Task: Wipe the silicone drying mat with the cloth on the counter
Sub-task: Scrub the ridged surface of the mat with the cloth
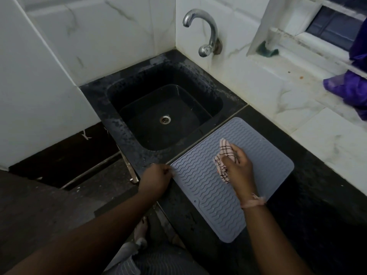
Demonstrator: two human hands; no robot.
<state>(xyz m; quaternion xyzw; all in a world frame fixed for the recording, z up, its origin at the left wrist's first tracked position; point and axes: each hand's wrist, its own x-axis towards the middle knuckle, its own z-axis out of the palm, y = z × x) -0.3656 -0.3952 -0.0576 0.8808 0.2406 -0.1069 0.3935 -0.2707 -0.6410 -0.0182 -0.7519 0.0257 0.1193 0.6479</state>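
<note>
Mat [208,187], grey and ribbed, lies at lower centre-right on the dark counter [309,195]; likely floppy and light, so pin its edge. Left hand [155,180] pinches the left rim; right hand [239,165] grips the soft bunched cloth [223,155] on it.

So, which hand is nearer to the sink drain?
Left. The left hand rests at the drying mat's corner beside the sink, below the sink drain. The right hand holds the cloth mid-mat, farther right.
</note>
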